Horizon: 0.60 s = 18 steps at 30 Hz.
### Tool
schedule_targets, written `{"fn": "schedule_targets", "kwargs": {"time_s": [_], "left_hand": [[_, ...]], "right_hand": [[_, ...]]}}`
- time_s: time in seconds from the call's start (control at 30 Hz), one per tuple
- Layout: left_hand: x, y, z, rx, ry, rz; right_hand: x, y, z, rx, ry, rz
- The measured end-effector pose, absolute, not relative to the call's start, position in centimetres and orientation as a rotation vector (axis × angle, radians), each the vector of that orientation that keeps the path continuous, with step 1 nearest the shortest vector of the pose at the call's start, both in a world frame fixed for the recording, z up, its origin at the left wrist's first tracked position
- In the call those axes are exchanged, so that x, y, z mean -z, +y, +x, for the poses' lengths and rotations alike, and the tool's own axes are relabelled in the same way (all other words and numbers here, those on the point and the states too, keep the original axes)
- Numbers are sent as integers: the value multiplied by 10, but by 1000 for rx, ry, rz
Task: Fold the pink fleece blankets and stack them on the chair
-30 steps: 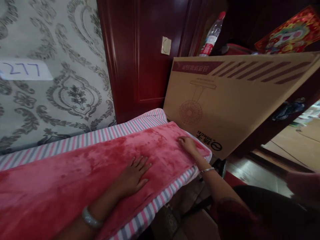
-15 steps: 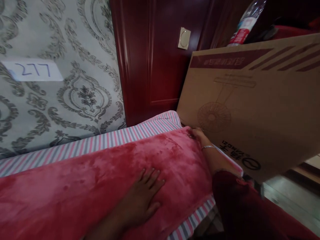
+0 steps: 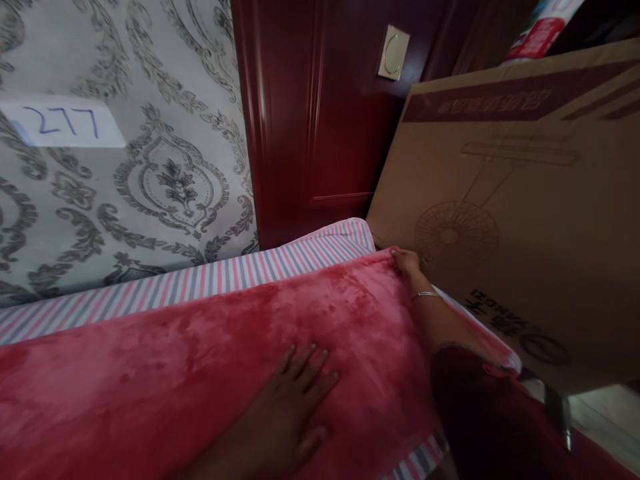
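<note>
A plush pink-red blanket lies folded in a long flat layer over a pink, grey and white striped sheet. My left hand rests flat on the plush surface, palm down, fingers spread. At the blanket's far right corner, my right hand is closed on the edge, thumb side on top. Some of its fingertips are hidden beneath the fabric. A thin bracelet circles the right wrist.
A large cardboard box printed with a fan drawing stands close beside my right hand. A bottle is behind its top edge. Patterned wallpaper with a "277" paper and a dark red wooden panel border the far side.
My right hand has shifted slightly outward, and the blanket corner sits a little farther right. My left hand stays flat on the blanket. The view has turned slightly.
</note>
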<state>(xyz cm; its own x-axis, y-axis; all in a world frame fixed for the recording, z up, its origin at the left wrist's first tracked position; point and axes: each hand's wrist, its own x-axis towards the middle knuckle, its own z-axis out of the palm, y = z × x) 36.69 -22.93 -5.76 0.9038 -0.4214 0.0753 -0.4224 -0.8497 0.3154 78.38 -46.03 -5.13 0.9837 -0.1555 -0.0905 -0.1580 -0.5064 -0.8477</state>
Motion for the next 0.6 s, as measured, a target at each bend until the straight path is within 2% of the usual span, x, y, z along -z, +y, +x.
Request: {"fn": "schedule_targets", "kwargs": {"time_s": [0.27,0.53,0.6], "left_hand": [[58,-228,366,-35,-628,2742],[61,-227,372,-53,-665,2739],[62,-228,372,-66,-662,2747]], "right_hand": [[64,-461,793,62,197,-2289],[53,-479,744,367,-97,-2443],[55,-482,727,360,-265,-2554]]}}
